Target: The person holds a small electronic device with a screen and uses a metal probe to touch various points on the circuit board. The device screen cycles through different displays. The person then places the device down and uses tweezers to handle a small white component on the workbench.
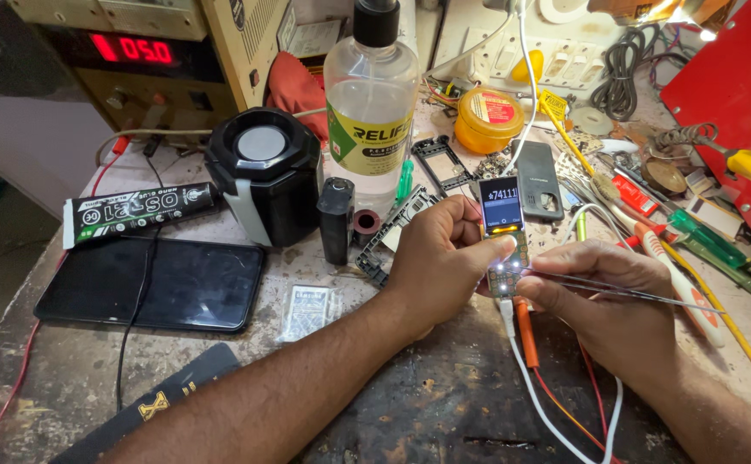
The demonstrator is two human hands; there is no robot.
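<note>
1. One worn, stained grey tabletop [444, 404] carries everything.
2. Left hand [440, 258] is clenched round one small bare keypad phone with a lit screen [501, 225], held just above the tabletop's middle, long axis upright, screen end pointing away.
3. Right hand [607, 301] pinches one pair of thin metal tweezers [624, 290], lying crosswise, tips at the phone's lower end.

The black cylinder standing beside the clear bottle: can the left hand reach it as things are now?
Probably yes, but the left hand is busy holding the small lit phone board. The black cylinder stands just beyond its knuckles, with nothing between.
</note>
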